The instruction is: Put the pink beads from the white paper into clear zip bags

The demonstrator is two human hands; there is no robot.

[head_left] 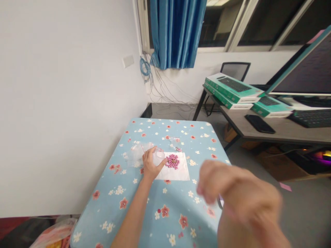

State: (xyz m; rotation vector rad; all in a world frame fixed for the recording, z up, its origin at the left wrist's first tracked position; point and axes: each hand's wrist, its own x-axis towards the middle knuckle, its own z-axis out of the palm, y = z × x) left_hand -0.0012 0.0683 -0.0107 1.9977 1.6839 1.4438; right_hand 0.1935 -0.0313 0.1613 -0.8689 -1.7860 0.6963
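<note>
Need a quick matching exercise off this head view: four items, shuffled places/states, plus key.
Items
1. Left hand
2. Right hand
3. Pink bead-like pieces
4. Smartphone

Places/states
A. Clustered on a white sheet
B. Lying on the desk
C. Gripping a clear plastic container
D. Motion-blurred, above the right side of the floral tablecloth

Pairs: 1-C, 2-D, 3-A, 4-B

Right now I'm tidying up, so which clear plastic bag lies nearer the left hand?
The larger clear plastic bag, spread out left of the left hand; the smaller bag lies farther off, just beyond the white paper sheet.
</note>
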